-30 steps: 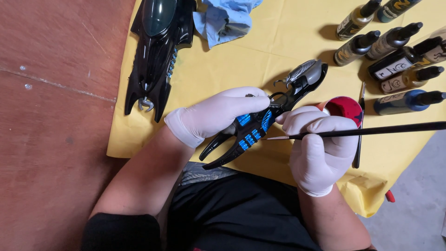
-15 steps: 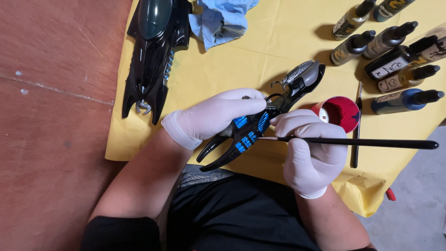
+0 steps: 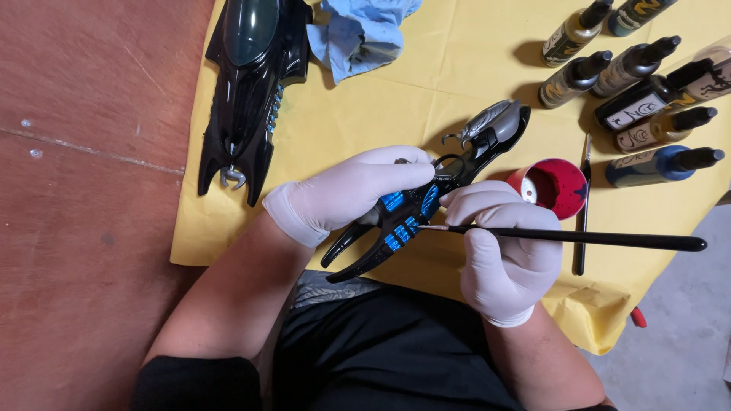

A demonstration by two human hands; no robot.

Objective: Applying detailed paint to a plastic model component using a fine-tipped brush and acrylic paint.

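The black model part with blue panels [image 3: 407,217] is held above the yellow cloth [image 3: 396,106], just in front of the person's lap, its silver-grey end pointing up and to the right. The left hand [image 3: 354,190], gloved in white, is wrapped over its middle, fingers curled firmly around the body. The right hand [image 3: 506,255], also gloved, pinches a long black paintbrush [image 3: 579,238] between thumb and forefingers.

Compared with one second ago, the brush lies lower and nearly level, and its pale tip now touches the edge of a blue panel; half a second ago it was just short of that spot. By this reading, paint is being laid on the panels, with the part turned only slightly between frames.

Just beside the right hand stands a small red paint pot [image 3: 550,186], open. A second thin brush [image 3: 582,205] lies next to it. Dropper bottles [image 3: 632,99] are grouped at upper right. A larger black model car body [image 3: 247,84] and a crumpled blue cloth [image 3: 358,34] rest at the top, unmoved.
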